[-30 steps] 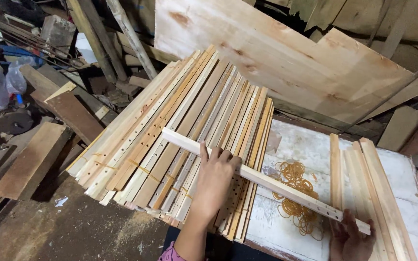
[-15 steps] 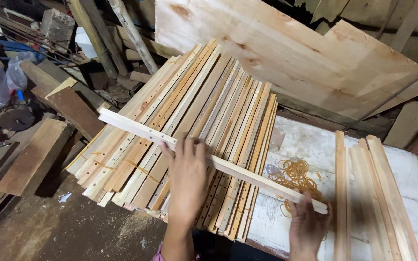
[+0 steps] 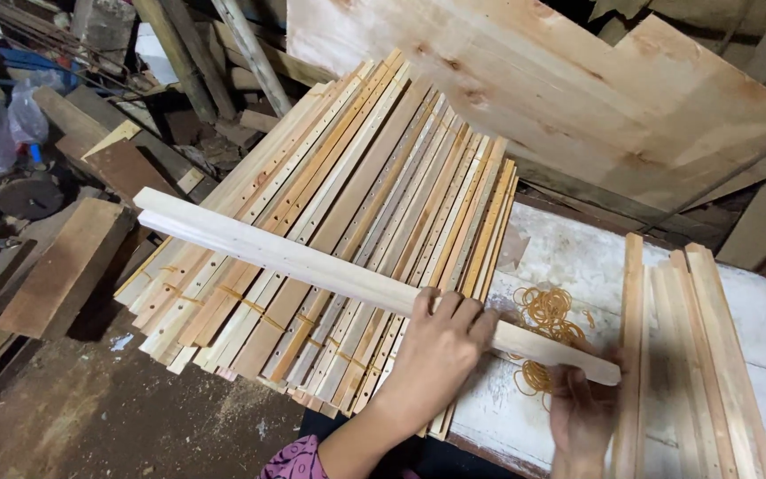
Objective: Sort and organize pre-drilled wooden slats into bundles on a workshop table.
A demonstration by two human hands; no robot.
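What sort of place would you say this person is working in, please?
Most likely a small woodworking shop. Both hands grip one pale wooden slat above bundles of drilled slats, large plywood sheets lean behind, and offcut planks lie on a dusty floor.

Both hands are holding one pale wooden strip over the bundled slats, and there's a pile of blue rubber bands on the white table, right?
Nearly: the rubber bands are orange-yellow, not blue, as the head view shows. The rest holds.

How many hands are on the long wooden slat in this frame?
2. The left hand grips the wooden slat near its middle, over the stacked slats; the right hand holds its near end beside the rubber bands.
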